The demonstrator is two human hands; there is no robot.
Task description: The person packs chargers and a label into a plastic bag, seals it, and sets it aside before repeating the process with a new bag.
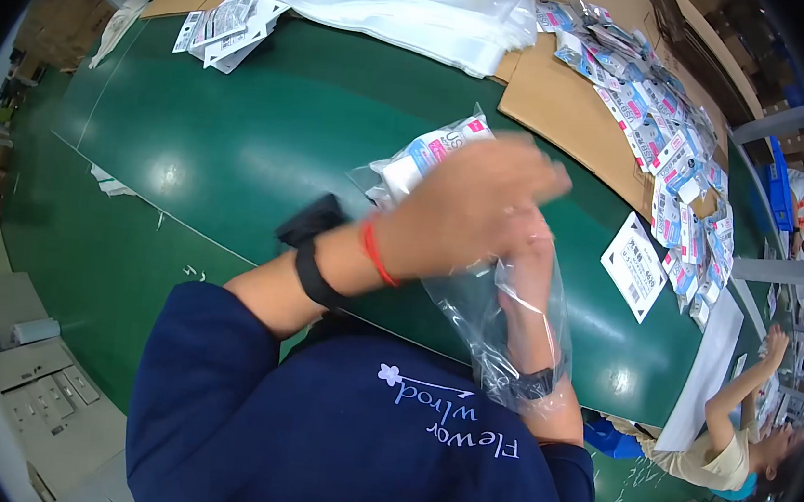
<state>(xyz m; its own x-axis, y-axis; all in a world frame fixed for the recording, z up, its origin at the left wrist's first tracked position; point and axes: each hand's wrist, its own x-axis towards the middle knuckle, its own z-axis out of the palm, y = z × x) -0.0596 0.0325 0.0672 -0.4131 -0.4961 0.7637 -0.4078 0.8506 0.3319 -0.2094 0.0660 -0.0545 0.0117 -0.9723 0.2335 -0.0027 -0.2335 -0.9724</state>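
Note:
My left hand, with a red string and a black band at the wrist, is raised over the green table and holds a small white, blue and pink packet inside clear plastic. My right hand sits inside a clear plastic bag, close under the left hand, gripping the bag from within. The bag drapes down over my right forearm to the dark wristband.
A long heap of similar small packets lies on brown cardboard at the right. A stack of clear bags lies at the far edge, white printed cards at far left, a white label sheet nearby. Another person works at lower right.

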